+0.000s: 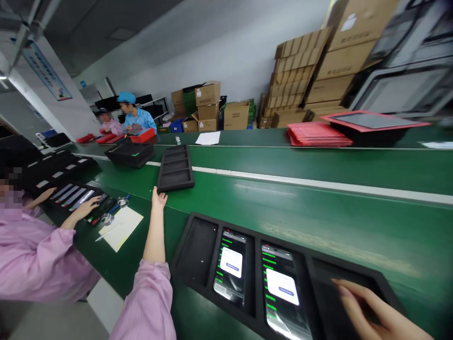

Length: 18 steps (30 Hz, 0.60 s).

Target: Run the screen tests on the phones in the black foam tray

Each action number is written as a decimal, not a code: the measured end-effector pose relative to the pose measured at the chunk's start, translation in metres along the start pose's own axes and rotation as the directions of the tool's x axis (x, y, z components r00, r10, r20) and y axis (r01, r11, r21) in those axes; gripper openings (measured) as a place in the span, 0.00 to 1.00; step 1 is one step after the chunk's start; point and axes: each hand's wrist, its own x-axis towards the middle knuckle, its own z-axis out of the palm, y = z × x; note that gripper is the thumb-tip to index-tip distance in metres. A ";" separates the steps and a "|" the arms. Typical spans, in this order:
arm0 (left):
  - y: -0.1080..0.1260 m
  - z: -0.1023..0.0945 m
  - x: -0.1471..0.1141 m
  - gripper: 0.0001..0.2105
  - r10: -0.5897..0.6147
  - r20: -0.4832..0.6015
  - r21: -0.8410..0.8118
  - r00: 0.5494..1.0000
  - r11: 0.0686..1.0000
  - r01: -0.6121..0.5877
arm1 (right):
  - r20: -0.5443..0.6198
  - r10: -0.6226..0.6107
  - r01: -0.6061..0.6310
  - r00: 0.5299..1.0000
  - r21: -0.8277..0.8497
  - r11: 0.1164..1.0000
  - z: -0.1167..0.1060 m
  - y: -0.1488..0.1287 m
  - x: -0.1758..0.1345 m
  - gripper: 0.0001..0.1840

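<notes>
My left hand (159,198) reaches out over the green bench, fingers apart, at the near edge of a black foam tray (176,178) with vacant compartments. Whether the fingertips touch that tray I cannot tell. Close to me lies a second black tray (255,274). In its middle compartments are two phones, one (230,267) to the left and another (283,288) beside it, both screens lit with a white pop-up. Over this tray's vacant right-hand compartment hovers my right hand (375,307), slightly blurred, its fingers stretched out and holding nothing.
At left, a co-worker in a pink sleeve (38,255) handles a tray of phones (72,196). Near it lies a paper with a pen (122,229). A black tray stack (130,155) and red sheets (316,134) stand farther back. Two people sit across the bench; cardboard boxes (297,71) line the wall.
</notes>
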 end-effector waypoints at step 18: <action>0.010 0.032 0.031 0.16 -0.077 -0.018 -0.071 0.997 0.995 0.076 | -0.044 -0.132 0.127 0.990 -0.107 0.986 -0.005 -0.001 0.009 0.12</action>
